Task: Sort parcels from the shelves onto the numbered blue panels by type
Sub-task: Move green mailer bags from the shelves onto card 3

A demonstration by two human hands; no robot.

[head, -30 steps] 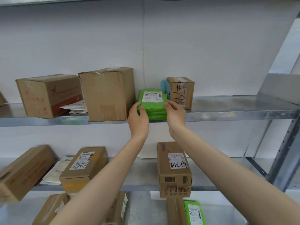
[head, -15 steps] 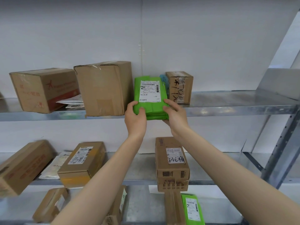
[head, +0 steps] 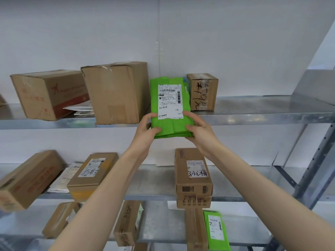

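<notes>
Gripping upright green parcel's [head: 169, 124] lower corners, hands [head: 145, 132] [head: 201, 134] upraised.

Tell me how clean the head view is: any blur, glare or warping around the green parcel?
Head view: label on the green parcel is sharp, held by left hand and right hand; lower-left carton smeared; right upright slants, wide-angle; light even, faint sheen on top shelf.

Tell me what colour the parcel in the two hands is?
The parcel is bright green, with a white label; the head view shows it best.

Left hand [head: 143, 133], right hand [head: 203, 133] aloft, fingers [head: 190, 115] curled
</notes>
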